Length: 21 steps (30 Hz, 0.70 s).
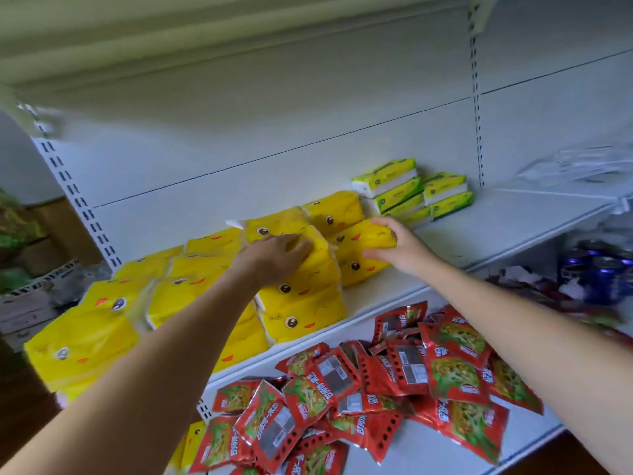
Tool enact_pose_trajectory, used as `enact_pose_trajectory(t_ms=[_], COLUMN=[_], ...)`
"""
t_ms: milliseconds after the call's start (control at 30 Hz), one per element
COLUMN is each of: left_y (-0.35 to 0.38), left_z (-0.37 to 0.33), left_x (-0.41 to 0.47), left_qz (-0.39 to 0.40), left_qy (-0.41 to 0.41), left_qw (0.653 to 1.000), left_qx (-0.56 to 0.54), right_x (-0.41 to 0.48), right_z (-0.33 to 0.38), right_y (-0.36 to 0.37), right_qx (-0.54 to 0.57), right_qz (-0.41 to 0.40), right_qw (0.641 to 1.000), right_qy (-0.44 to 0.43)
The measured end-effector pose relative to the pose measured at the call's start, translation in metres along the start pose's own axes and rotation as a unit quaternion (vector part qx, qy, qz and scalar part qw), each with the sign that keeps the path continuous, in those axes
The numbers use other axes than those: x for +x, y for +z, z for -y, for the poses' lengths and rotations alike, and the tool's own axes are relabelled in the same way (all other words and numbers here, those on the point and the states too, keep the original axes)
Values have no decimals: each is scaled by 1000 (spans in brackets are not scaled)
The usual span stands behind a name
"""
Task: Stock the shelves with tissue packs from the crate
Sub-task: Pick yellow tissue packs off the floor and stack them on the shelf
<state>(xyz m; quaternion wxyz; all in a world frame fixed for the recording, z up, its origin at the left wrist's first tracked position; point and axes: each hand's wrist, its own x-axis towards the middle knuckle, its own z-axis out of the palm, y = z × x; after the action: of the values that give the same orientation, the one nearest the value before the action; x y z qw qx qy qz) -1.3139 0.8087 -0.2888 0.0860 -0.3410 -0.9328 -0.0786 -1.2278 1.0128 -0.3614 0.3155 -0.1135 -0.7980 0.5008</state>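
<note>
Tissue packs [301, 303], yellow, sit stacked on the shelf [496, 228], right hand [397, 250] grip curled round the end pack [359, 236], left hand [274, 258] flat on the next stack holding nothing, so probably best push it snug while the left steadies the pile.

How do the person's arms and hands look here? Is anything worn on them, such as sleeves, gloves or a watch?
Both arms are bare as far as the picture shows; no sleeve comes into view. The left hand and the right hand wear no gloves. No watch or bracelet shows at either wrist, and no ring on the visible fingers.
</note>
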Motion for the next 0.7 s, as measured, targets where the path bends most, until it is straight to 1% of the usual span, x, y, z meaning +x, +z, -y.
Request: enact_pose_trajectory(t_ms=[100,200,367,467,567,700], left_y=[1,1,1,0,-3,-13], left_z=[-1,0,-1,1,0,0], left_x=[-1,-2,-3,-2,-2,-4], left_qz=[4,6,10,8,14,16], left_qy=[-9,-12,-9,-7,-8,-20], left_qw=[1000,999,999,999,1000,1000], left_qx=[26,33,38,32,13,-3], right_x=[14,26,33,29,25,19], right_z=[-10,-14,-18,-17,-5,29], right_y=[13,20,26,23,12,-2], right_qx=[-48,-96,-65,-57,-90,-143], right_qz=[30,14,7,1,-17,-30], right_qw=[998,994,997,998,996,988], right_qy=[35,47,48,36,15,-54])
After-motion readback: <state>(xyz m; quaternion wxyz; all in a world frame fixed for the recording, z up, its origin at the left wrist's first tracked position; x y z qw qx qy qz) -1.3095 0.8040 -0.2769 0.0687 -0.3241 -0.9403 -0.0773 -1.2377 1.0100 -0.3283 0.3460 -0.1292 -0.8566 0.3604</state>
